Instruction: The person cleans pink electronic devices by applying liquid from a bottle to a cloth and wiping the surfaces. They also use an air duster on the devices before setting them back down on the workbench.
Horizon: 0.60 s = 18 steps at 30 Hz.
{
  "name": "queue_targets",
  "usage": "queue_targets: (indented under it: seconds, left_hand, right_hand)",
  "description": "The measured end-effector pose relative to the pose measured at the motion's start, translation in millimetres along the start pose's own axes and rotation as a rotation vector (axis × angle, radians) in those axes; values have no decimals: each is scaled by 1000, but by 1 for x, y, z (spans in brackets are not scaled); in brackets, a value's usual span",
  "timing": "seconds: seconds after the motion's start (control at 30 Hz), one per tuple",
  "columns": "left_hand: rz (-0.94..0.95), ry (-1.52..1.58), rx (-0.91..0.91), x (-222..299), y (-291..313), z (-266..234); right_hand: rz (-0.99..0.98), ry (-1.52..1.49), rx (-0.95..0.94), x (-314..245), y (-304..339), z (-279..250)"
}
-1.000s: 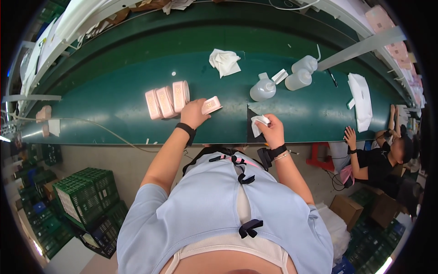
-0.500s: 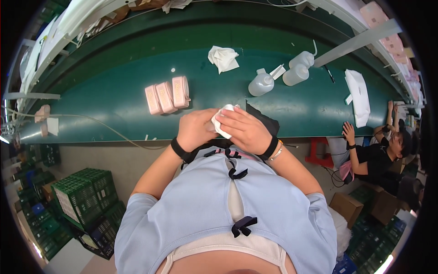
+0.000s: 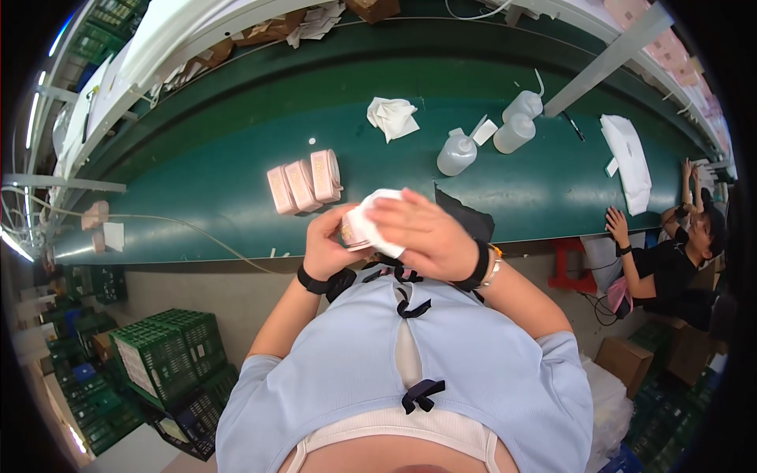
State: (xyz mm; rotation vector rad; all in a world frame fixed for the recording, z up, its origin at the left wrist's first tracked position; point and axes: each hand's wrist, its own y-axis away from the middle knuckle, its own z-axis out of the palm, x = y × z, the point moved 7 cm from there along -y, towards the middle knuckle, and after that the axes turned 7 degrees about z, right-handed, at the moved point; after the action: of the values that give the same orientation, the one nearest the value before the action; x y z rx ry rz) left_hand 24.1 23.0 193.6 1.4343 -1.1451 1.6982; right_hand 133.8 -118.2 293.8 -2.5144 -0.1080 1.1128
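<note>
Close in front of my body, my left hand (image 3: pixel 322 243) is closed round a small pink case (image 3: pixel 355 229) with gold marks on its face. My right hand (image 3: pixel 435 236) presses a white cloth (image 3: pixel 384 199) against the case, its fingers lying over the cloth and slightly blurred. Most of the case is hidden by the cloth and my fingers. Just beyond my left hand, three similar pink cases (image 3: pixel 302 186) stand side by side on the green table (image 3: pixel 236 185). A dark piece of cloth (image 3: pixel 473 217) lies by the table's edge, beyond my right hand.
Another crumpled white cloth (image 3: pixel 392 118) lies farther back. Squeeze bottles (image 3: pixel 457 154) with spouts stand right of it. A white packet (image 3: pixel 627 162) and a pen (image 3: pixel 573 126) lie farther right, near a co-worker's hand (image 3: pixel 617 226). A cable (image 3: pixel 185 229) crosses the left side. Green crates (image 3: pixel 169 355) stand below.
The pink case has come into view in my left hand, nearly hidden before. My right hand has shifted a little right and towards me with the cloth. The whole view has shifted slightly.
</note>
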Motion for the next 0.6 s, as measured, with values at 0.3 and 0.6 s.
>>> queue_targets:
  seconds: [0.3, 0.6]
  left_hand:
    - [-141, 434, 166, 2, -4, -17]
    - [-326, 1034, 188, -24, -12, -4]
  right_hand:
    - [260, -416, 145, 68, 23, 1]
    - [400, -741, 614, 72, -15, -31]
